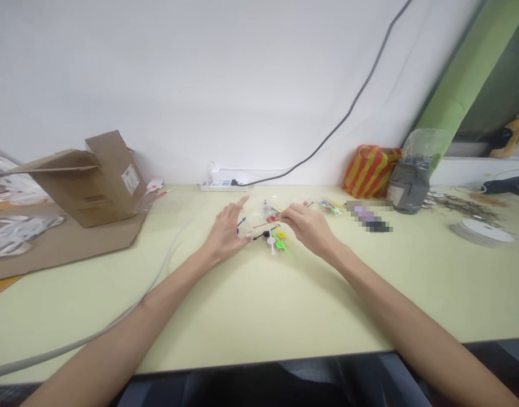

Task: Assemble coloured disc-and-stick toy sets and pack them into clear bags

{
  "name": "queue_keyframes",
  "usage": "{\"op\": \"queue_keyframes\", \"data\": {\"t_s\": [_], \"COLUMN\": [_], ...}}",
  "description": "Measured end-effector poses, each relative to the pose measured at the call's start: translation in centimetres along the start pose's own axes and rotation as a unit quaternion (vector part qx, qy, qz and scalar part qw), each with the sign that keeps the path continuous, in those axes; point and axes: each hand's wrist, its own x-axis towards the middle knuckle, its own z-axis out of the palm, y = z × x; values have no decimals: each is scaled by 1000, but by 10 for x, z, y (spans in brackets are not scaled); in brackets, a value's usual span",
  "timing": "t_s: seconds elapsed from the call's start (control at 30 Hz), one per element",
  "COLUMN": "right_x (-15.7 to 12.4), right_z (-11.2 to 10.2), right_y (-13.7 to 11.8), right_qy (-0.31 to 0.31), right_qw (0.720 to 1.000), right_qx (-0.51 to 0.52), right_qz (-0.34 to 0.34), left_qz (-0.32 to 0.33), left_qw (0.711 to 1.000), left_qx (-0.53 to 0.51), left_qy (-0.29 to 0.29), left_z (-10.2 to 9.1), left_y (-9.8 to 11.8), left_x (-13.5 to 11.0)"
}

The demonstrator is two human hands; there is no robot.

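Several small plastic clock hands in bright colours lie in a loose group at the table's middle. Among them are a white clock hand (271, 241), a green clock hand (280, 245), a black clock hand (261, 235) and a blue clock hand (241, 225). My left hand (226, 230) rests at the group's left side, thumb and fingers spread apart, beside clear plastic film (254, 217). From the right, my right hand (305, 225) pinches a thin dark clock hand at its fingertips, just over a red clock hand (271, 218). Its fingers partly hide the piece.
More coloured clock hands (330, 207) lie to the right. A cardboard box (94, 192) stands at left, a power strip (221, 185) by the wall. At right are a striped bag (367, 172), a grey bag (409, 183) and a white spool (483, 232). A grey cable (127, 311) crosses my left forearm.
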Motion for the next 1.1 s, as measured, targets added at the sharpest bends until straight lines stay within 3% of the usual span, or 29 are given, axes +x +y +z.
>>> {"op": "queue_keyframes", "data": {"t_s": [0.17, 0.33, 0.47, 0.67, 0.93, 1.1], "right_x": [-2, -2, -1, 1, 2, 0], "right_z": [15, 20, 20, 9, 11, 12], "right_y": [-20, -32, -35, -35, -40, -43], "right_qy": [98, 120, 119, 60, 45, 99], "right_qw": [994, 991, 991, 985, 987, 989], "right_qx": [0, 18, 38, 122, 32, -5], "right_qz": [-39, -47, -46, -105, -152, -106], "left_qz": [47, 81, 96, 53, 36, 22], "left_qw": [998, 992, 990, 996, 997, 998], "left_qx": [-50, -95, -99, -64, -43, -36], "left_qy": [-16, -22, -16, 27, 52, 44], "left_z": [1, -1, -2, 0, 1, 2], "left_y": [11, 20, 20, 13, 6, 6], "left_x": [-2, -3, -3, -1, 0, 2]}}
